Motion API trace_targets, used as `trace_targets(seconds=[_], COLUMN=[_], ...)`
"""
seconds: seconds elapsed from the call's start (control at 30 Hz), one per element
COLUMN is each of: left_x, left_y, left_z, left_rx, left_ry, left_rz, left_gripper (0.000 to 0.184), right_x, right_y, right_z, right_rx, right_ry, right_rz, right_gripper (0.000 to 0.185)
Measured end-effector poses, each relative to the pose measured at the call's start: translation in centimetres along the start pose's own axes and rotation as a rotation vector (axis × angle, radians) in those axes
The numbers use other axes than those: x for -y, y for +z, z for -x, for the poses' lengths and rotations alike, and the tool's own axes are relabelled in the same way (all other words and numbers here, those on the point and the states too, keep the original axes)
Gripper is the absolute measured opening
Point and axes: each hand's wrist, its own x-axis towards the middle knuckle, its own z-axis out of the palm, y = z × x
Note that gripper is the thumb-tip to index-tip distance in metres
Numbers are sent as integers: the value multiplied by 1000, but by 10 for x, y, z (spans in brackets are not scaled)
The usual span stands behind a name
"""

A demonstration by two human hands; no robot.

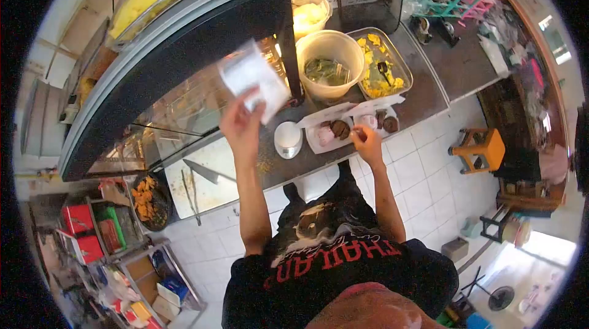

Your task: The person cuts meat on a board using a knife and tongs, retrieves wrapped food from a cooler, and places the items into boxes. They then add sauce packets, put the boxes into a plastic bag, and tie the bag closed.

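My left fingers (243,103) grip one smooth, blurred white sheet (270,80). My right fingers (362,136) curl at two open white boxes (311,139); whether they grip anything, I cannot tell.

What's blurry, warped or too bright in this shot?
Head view: fisheye distortion bows the display case, with black corners around the frame; the white item in the left hand is smeared, probably by motion; glare washes out the floor at lower right; warm light brightens the rear tub.
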Motion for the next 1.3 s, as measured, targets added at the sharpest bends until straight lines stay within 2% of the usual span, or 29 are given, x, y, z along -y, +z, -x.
trace_targets(seconds=[0.03, 0.1, 0.17, 0.23, 0.3, 0.33, 0.37, 0.4, 0.43, 0.47, 0.5, 0.53, 0.57, 0.63, 0.7, 0.8, 0.87, 0.97, 1.0, 1.1, 1.13, 1.17, 1.23, 1.3], left_x=[27, 47, 76, 71, 65, 58, 38, 17, 5, 8, 11, 9, 12, 10, 12, 12, 9, 12, 15, 20, 20, 20, 19, 18], left_y=[8, 21, 27, 49, 57, 60, 63, 68, 72, 74, 73, 74, 77, 78, 73, 65, 60, 55, 54, 49, 47, 44, 40, 37], left_z=[24, 78, 134, 163, 171, 179, 177, 168, 161, 162, 164, 165, 166, 165, 171, 172, 166, 155, 155, 152, 150, 148, 145, 148], left_rx=[-15, -53, -47, -196, -274, -323, -323, -346, -365, -410, -443, -492, -524, -590, -590, -561, -527, -469, -443, -411, -396, -383, -369, -361], left_ry=[-51, -244, -441, -579, -525, -511, -593, -565, -536, -505, -474, -501, -438, -497, -469, -405, -415, -409, -394, -387, -377, -365, -368, -380], left_rz=[92, 2, 21, 265, 234, 215, 239, 204, 164, 163, 161, 233, 192, 348, 396, 496, 506, 543, 552, 529, 528, 524, 529, 536], left_gripper=[39, 43, 47, 52, 56, 59, 61, 63, 64, 65, 66, 67, 68, 70, 76, 88, 89, 91, 91, 91, 91, 91, 91, 92], right_x=[14, 22, 59, 49, 10, -39, -79, -117, -130, -136, -148, -155, -177, -89, -47, -4, 7, -22, -23, -21, -12, -2, 63, 79], right_y=[-10, -20, -26, 1, 59, 96, 114, 131, 141, 181, 194, 204, 192, 191, 165, 126, 104, 83, 73, 51, 46, 38, 2, -28], right_z=[-25, -86, -145, -218, -296, -336, -360, -384, -398, -428, -441, -451, -456, -414, -392, -376, -373, -389, -387, -377, -369, -360, -290, -242], right_rx=[-16, 27, 175, 300, 528, 602, 689, 743, 787, 1022, 1032, 1009, 905, 813, 616, 562, 480, 459, 483, 367, 132, 119, 103, 333], right_ry=[-32, -177, -180, -399, -578, -593, -423, -243, 115, -388, -599, -825, -687, -599, -591, -573, -638, -766, -683, -840, -1214, -1037, -689, -547], right_rz=[-19, -95, 54, 217, 446, 202, 12, -178, -286, 403, 637, 855, 639, 1132, 1043, 855, 888, 608, 574, 579, 400, 317, 143, -50], right_gripper=[23, 19, 18, 23, 30, 29, 28, 27, 26, 25, 25, 25, 24, 22, 22, 23, 23, 22, 21, 18, 17, 17, 17, 16])
